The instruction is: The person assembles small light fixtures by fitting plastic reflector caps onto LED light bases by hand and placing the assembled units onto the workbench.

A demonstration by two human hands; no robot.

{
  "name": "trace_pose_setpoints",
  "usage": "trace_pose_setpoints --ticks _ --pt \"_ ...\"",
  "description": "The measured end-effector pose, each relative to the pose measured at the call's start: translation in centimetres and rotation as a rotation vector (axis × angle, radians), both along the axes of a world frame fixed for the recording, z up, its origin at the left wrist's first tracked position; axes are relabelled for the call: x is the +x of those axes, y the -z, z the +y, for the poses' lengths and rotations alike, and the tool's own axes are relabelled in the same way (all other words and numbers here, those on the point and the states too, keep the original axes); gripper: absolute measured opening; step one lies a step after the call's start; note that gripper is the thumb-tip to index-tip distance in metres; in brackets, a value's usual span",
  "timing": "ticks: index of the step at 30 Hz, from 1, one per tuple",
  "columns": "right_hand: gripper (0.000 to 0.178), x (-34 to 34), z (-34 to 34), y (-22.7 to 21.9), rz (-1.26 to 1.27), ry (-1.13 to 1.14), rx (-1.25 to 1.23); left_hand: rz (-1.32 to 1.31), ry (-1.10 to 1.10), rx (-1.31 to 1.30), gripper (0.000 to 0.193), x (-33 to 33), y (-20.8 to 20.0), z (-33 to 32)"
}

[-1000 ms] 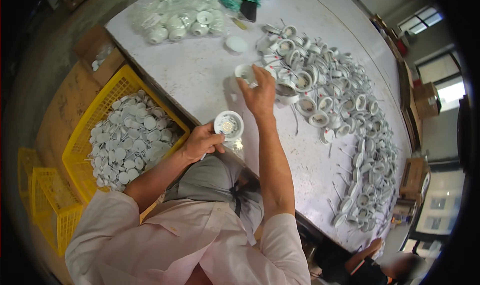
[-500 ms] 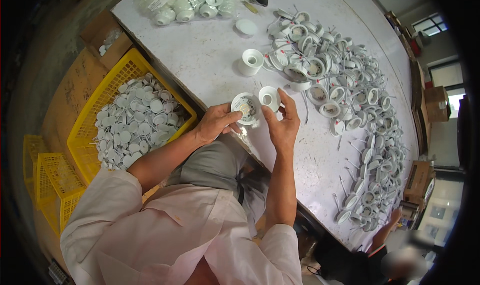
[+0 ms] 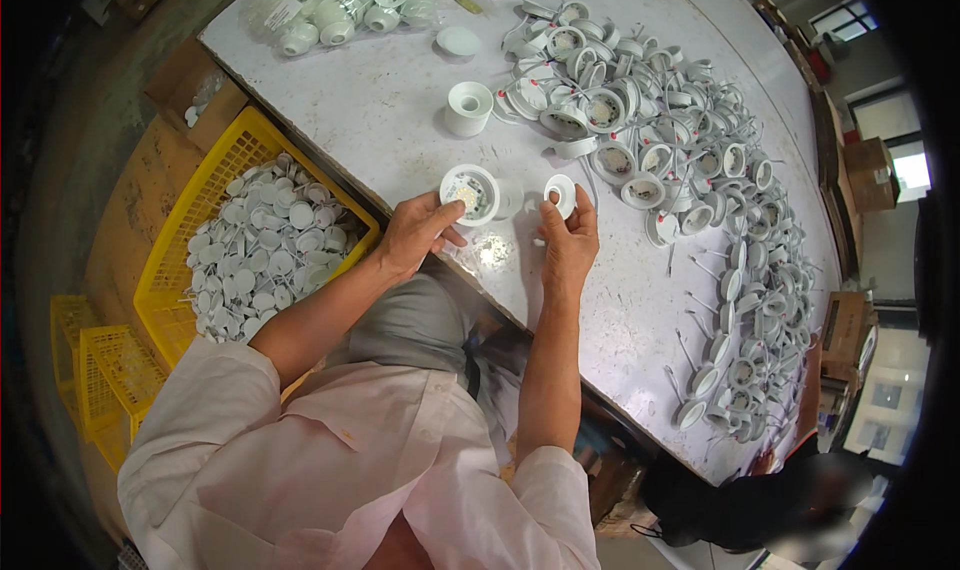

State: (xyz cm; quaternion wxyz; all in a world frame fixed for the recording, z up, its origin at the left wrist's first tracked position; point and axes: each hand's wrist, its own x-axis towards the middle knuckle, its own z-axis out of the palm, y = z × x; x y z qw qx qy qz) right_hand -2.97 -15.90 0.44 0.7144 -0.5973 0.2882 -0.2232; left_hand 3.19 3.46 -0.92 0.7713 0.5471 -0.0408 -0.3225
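Note:
In my left hand is a round white downlight housing with a small LED board inside, its open face up and my thumb on the board. My right hand pinches a white cup-shaped reflector with a hole in its middle, to the right of the housing and apart from it. A white flanged spool-like piece stands on the table beyond my hands. Farther back lies a flat white disc.
Heaped white downlights with wires cover the table's right side. A clear bag of white cup-shaped pieces sits far left on the table. Left of me, a yellow basket holds many white discs. Another person is at lower right.
My hands have drawn apart. The reflector has moved right, away from the housing, and has tilted in my right fingers. The whole view has shifted slightly.

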Motion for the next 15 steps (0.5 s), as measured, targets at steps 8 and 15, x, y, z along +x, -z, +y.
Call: trace_pose_setpoints --ticks 8,15 --pt "0.060 -2.1 0.8 -0.8 -0.132 -0.024 -0.139 -0.066 0.041 0.065 0.032 -0.4 -0.9 -0.3" --pt "0.069 -3.6 2.9 -1.7 -0.095 -0.254 -0.656 -0.140 0.173 0.045 0.046 -1.6 -1.8 -1.1"
